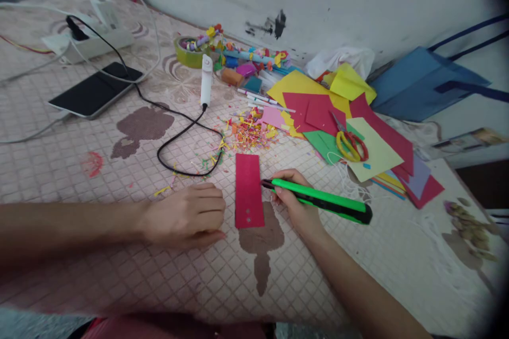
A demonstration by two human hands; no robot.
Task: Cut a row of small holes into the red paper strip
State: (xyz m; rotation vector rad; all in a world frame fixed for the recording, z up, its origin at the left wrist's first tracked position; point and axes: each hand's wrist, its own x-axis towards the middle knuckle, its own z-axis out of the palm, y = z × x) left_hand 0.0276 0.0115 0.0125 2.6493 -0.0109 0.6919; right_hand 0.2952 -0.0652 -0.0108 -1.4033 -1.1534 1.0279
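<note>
A red paper strip with two small holes near its lower end lies upright on the patterned tablecloth between my hands. To its left, my left hand rests on the cloth, apart from the strip, its fingers curled in with nothing seen in them. My right hand grips a green and black box cutter near its front end. The cutter's dark tip points left and reaches the strip's right edge; whether it touches the paper I cannot tell.
Paper scraps lie behind the strip. A white device trails a black cable nearby. Scissors rest on coloured paper sheets at the right. White string lies by the cutter. A phone and power strip occupy the left.
</note>
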